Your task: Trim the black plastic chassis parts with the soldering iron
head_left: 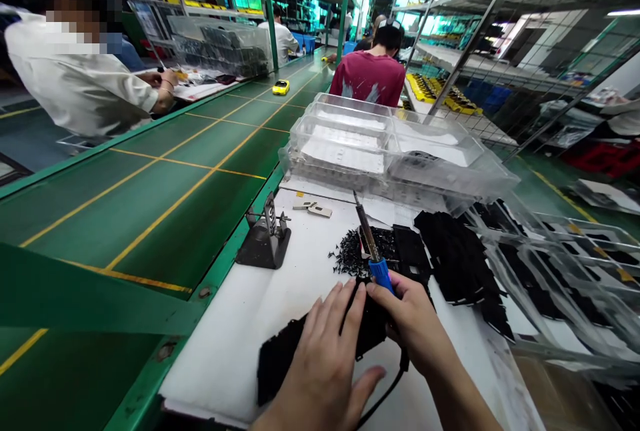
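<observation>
My right hand is wrapped round the blue handle of a soldering iron, whose metal tip points up and away from me. Its dark cord runs down below the hand. My left hand lies with fingers stretched over flat black plastic parts on the white work surface. The left fingertips come close to the right thumb. Just beyond the hands is a heap of small black pieces, partly behind the iron. A stack of black sheet-like parts lies to the right.
A metal iron stand sits at the left edge, beside the green conveyor carrying a yellow item. Clear plastic trays are stacked at the back. More trays with black parts stand right. Co-workers sit left and ahead.
</observation>
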### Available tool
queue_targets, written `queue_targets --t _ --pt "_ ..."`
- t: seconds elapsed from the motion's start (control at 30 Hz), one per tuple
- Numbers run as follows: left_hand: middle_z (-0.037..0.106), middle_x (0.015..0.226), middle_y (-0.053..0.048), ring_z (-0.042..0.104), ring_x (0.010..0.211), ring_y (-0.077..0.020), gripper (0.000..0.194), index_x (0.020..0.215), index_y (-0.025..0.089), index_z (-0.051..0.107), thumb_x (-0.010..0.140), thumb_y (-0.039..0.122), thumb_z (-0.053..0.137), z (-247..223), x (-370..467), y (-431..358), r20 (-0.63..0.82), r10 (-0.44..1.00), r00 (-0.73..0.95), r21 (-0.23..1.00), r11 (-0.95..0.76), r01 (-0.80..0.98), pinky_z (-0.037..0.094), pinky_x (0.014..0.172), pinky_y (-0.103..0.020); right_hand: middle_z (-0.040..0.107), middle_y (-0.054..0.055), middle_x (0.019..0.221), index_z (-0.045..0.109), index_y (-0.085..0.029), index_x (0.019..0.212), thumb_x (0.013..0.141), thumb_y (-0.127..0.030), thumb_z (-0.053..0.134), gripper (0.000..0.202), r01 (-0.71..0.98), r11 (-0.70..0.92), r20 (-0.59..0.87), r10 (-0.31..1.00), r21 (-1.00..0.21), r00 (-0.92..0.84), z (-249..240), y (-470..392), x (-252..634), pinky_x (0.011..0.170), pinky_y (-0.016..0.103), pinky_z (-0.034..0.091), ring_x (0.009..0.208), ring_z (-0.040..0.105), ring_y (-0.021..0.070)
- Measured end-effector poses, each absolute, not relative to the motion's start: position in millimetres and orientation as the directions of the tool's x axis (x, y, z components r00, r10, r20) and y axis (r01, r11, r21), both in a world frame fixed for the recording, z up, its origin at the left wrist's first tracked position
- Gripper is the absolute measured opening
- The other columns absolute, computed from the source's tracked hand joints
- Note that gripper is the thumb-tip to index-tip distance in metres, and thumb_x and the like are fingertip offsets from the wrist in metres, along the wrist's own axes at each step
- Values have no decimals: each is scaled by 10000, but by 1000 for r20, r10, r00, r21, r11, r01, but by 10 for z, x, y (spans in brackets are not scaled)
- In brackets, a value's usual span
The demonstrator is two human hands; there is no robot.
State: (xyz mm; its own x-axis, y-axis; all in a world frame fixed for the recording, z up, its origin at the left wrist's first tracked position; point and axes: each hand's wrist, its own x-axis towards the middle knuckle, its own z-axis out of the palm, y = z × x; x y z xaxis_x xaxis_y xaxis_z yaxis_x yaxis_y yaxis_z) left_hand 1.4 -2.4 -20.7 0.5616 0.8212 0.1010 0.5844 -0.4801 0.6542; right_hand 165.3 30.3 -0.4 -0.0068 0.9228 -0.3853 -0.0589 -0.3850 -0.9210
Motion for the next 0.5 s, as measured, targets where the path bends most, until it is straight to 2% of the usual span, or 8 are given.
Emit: queue_targets --t 0.07,0.13,0.23,0.3,0.37,0.43,0.5 --pt "318 1578 -135 296 1448 -273 696 1540 208 175 929 230 507 -251 30 -23 156 835 527 714 -465 524 320 1175 -459 332 -94 565 474 -196 733 792 -502 702 386 -119 -374 -374 927 -920 -19 48 281 1605 389 188 162 435 238 39" --pt "365 1542 -117 347 1418 -230 629 1524 235 216 951 229 476 -248 8 2 153 860 486 813 -389 433 329 1174 -392 353 -88 560 488 -192 757 821 -544 668 400 -143 -346 -342 938 -927 -55 89 262 1604 390 180 172 437 269 41" --pt "430 1499 -103 436 1354 -252 524 1456 265 372 956 345 509 -177 -89 48 5 923 384 952 -122 281 434 1082 -349 396 -90 504 532 -181 868 894 -576 570 397 -57 -269 -262 960 -962 -103 115 224 1744 384 192 176 389 296 48" --pt "535 1416 -123 566 1221 -280 493 1379 242 476 935 447 537 -116 -181 65 -173 939 298 980 134 146 517 946 -331 395 -95 480 538 -182 930 930 -582 508 401 98 -218 -228 968 -971 -103 106 187 1944 388 209 203 371 309 63" --pt "636 1291 -150 677 1019 -284 535 1334 207 505 909 531 544 -59 -271 69 -352 899 262 931 364 1 557 801 -329 408 -77 531 535 -196 876 937 -579 497 389 336 -146 -192 976 -930 -108 78 144 2195 432 225 258 429 353 84" --pt "684 1202 -165 714 861 -274 573 1325 187 486 901 570 529 -16 -335 65 -462 843 277 856 506 -110 561 683 -329 468 -41 631 541 -203 820 939 -556 512 374 581 -34 -162 972 -813 -170 43 103 2441 518 240 310 549 426 112" --pt "697 1175 -179 714 814 -275 566 1304 174 484 901 568 526 7 -358 58 -500 817 286 806 560 -190 553 615 -323 539 -18 708 562 -210 844 955 -548 491 363 728 52 -192 950 -684 -248 21 70 2629 590 255 331 636 479 138"
